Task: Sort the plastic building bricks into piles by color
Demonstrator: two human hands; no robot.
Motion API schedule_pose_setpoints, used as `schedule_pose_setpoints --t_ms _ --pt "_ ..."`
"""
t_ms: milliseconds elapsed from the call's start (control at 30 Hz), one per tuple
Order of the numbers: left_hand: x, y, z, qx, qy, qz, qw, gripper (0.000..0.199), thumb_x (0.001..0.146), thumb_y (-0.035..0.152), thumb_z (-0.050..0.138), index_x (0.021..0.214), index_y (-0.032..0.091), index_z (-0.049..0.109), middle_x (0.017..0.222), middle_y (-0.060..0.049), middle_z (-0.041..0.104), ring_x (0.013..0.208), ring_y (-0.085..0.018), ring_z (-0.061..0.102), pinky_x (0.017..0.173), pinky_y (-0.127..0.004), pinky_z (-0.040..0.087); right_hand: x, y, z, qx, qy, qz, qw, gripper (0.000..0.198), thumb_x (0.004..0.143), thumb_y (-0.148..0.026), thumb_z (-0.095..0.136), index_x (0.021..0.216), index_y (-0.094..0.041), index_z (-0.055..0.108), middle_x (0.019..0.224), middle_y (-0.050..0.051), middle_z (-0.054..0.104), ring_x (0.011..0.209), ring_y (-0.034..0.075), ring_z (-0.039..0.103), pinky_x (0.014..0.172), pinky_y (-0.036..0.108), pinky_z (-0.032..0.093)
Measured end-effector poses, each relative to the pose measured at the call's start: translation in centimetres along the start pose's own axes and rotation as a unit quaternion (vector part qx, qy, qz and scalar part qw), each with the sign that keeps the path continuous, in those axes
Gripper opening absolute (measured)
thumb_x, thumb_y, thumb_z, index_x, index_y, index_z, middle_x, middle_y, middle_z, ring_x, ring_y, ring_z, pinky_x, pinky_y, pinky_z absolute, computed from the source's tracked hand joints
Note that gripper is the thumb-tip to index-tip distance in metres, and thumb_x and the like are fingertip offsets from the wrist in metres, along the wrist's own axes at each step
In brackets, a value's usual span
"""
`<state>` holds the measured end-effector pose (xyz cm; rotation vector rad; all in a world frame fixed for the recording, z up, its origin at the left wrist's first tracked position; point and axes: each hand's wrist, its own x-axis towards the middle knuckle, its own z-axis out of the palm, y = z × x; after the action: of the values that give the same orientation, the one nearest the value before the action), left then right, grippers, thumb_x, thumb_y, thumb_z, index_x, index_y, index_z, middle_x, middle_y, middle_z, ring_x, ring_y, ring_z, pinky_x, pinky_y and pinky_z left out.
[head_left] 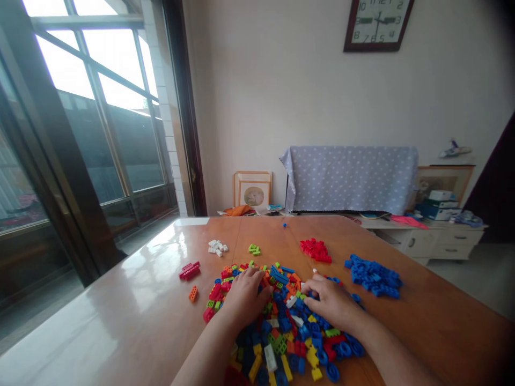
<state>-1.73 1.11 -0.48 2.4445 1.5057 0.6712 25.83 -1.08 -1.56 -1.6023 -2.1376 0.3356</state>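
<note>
A mixed pile of toy building bricks (pixel 277 339) in several colours lies in front of me on the wooden table. My left hand (pixel 250 292) rests over the pile's left part, its fingers bent down among the bricks and its thumb apart. On the right side, my right hand (pixel 330 301) reaches in with thumb and fingers apart. Close to those fingertips lie a small lime green brick (pixel 300 295) and a white brick (pixel 291 302). Dark blue long bricks (pixel 278 275) sit between the two hands. Neither hand visibly holds a brick.
Around the pile lie separate groups: white bricks (pixel 218 247), lime green bricks (pixel 254 249), red bricks (pixel 315 250), blue bricks (pixel 374 276) and dark pink bricks (pixel 189 271). An orange brick (pixel 193 293) lies at left. One small blue piece (pixel 284 225) is near the table's far edge.
</note>
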Motion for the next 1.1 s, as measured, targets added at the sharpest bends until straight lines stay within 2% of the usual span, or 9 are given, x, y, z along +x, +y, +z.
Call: schedule_pose_setpoints --t_ms 167,367,500,733,867,1100 --pt "-0.1 -0.2 0.5 0.012 -0.027 -0.002 1.0 0.051 0.096 0.054 0.053 0.139 0.029 0.062 0.153 -0.01 0.052 0.14 -0.033 0.049 0.113 -0.044 0.042 0.2 0.1 0.3 0.008 0.007 0.001 1.0 0.007 0.082 -0.028 0.065 0.084 -0.026 0.072 0.086 0.0 0.064 0.076 0.016 0.059 0.07 0.027 0.039" --pt "-0.2 0.1 0.3 0.008 -0.035 -0.008 0.999 0.045 0.095 0.049 0.054 0.133 0.03 0.065 0.153 -0.01 0.053 0.138 -0.034 0.051 0.115 -0.049 0.041 0.9 0.1 0.5 0.081 0.025 0.003 0.996 0.007 0.082 -0.026 0.063 0.081 -0.023 0.069 0.079 0.0 0.066 0.075 0.017 0.061 0.069 0.027 0.042" --pt "-0.3 0.2 0.1 0.007 -0.036 -0.007 0.999 0.044 0.095 0.05 0.053 0.133 0.03 0.065 0.152 -0.009 0.054 0.136 -0.034 0.053 0.113 -0.048 0.043 1.6 -0.4 -0.4 0.148 -0.003 0.024 0.989 0.008 0.084 -0.028 0.061 0.083 -0.022 0.066 0.075 -0.002 0.066 0.072 0.016 0.06 0.062 0.025 0.041" --pt "-0.3 0.4 -0.2 0.003 -0.034 -0.005 0.999 0.042 0.094 0.048 0.055 0.13 0.029 0.066 0.149 -0.01 0.056 0.132 -0.032 0.056 0.11 -0.044 0.045 4.6 -0.5 -1.2 0.198 -0.025 0.027 0.98 0.01 0.081 -0.029 0.064 0.085 -0.021 0.062 0.071 -0.003 0.062 0.068 0.014 0.056 0.057 0.023 0.039" --pt "-0.2 0.4 -0.3 0.002 -0.036 -0.01 0.999 0.042 0.093 0.047 0.056 0.13 0.03 0.067 0.151 -0.009 0.054 0.133 -0.033 0.054 0.111 -0.044 0.045 6.7 0.2 -0.5 0.191 -0.024 0.033 0.981 0.012 0.077 -0.026 0.066 0.085 -0.02 0.06 0.074 -0.003 0.06 0.069 0.014 0.055 0.06 0.022 0.04" --pt "-0.2 0.5 -0.3 0.004 -0.04 -0.014 0.999 0.044 0.094 0.047 0.055 0.132 0.028 0.066 0.151 -0.01 0.054 0.134 -0.034 0.054 0.112 -0.048 0.044 8.5 1.9 2.2 0.114 -0.012 0.03 0.993 0.013 0.07 -0.017 0.064 0.083 -0.02 0.06 0.073 -0.004 0.059 0.069 0.013 0.053 0.061 0.021 0.037"
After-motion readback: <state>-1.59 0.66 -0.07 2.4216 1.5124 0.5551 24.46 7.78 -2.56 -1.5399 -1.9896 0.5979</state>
